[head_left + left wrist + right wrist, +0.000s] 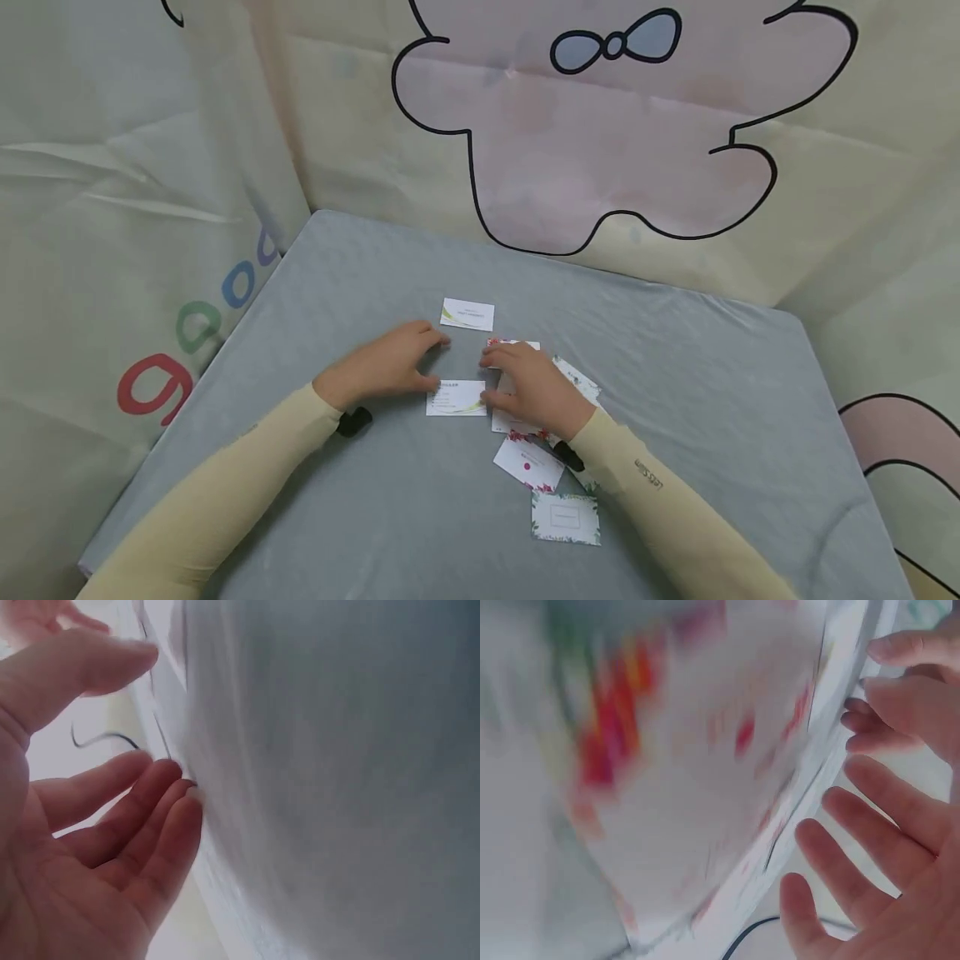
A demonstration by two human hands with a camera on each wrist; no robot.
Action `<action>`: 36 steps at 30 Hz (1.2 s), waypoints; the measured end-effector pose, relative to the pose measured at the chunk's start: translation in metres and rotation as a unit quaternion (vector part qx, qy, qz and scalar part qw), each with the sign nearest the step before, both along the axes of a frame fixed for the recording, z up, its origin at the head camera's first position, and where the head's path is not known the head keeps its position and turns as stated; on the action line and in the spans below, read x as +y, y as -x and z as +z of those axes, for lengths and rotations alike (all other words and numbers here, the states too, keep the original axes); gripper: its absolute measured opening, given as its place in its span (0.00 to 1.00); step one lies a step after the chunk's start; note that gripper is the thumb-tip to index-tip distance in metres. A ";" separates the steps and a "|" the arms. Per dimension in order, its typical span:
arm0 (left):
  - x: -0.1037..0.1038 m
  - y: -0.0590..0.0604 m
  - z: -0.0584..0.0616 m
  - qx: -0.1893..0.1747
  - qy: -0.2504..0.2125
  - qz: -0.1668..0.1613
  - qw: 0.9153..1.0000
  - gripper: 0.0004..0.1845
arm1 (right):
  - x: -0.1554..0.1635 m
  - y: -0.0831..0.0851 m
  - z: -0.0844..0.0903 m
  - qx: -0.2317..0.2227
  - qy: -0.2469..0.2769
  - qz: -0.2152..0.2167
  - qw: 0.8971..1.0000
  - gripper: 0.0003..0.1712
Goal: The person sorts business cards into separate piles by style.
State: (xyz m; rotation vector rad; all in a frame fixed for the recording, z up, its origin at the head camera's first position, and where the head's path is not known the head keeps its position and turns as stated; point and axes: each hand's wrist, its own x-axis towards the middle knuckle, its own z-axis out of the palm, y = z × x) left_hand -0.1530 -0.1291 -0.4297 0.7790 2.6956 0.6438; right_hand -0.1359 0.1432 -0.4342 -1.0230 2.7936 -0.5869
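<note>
Several small printed cards lie on a grey table (675, 375). My left hand (437, 363) rests on the table with relaxed fingers, its thumb at the left edge of a white card with a green swoosh (456, 397). In the left wrist view the left hand (120, 825) has straight fingers against the grey surface. My right hand (497, 378) lies flat with spread fingers on a loose pile of floral cards (578, 381), its thumb at the right edge of the swoosh card. The right wrist view shows the right hand's fingers (870, 832) straight beside a blurred floral card (705, 750).
Another green-swoosh card (467, 314) lies just beyond the hands. Nearer me are a white card with a pink dot (528, 462) and a leaf-bordered card (566, 517). Printed cloth backdrops (600, 150) stand behind and left of the table.
</note>
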 end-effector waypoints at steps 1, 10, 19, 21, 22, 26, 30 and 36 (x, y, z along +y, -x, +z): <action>-0.001 -0.007 0.001 -0.002 -0.002 -0.005 1.000 0.34 | -0.003 -0.006 0.000 0.007 -0.005 0.010 1.000 0.23; 0.003 -0.038 0.004 0.014 0.009 -0.034 0.999 0.31 | -0.014 -0.027 -0.006 0.032 -0.027 0.028 0.999 0.16; 0.001 -0.036 0.002 -0.009 -0.013 -0.020 1.000 0.28 | -0.016 -0.027 -0.005 0.017 -0.015 0.027 0.999 0.14; 0.000 -0.035 0.000 -0.016 -0.026 -0.022 0.999 0.28 | -0.015 -0.028 -0.005 0.016 -0.015 0.026 0.999 0.13; -0.001 -0.034 -0.001 -0.018 -0.032 -0.023 0.999 0.28 | -0.015 -0.027 -0.005 0.019 -0.016 0.025 0.999 0.12; -0.002 -0.026 0.001 -0.011 -0.041 -0.021 0.999 0.28 | -0.016 -0.019 -0.001 0.041 -0.013 0.020 0.999 0.11; 0.001 -0.010 0.006 0.000 -0.029 -0.014 0.999 0.29 | -0.017 -0.001 0.004 0.043 -0.018 -0.002 0.999 0.15; 0.012 0.032 0.011 0.013 -0.011 0.014 1.000 0.31 | -0.015 0.040 0.001 0.040 -0.015 -0.039 0.998 0.17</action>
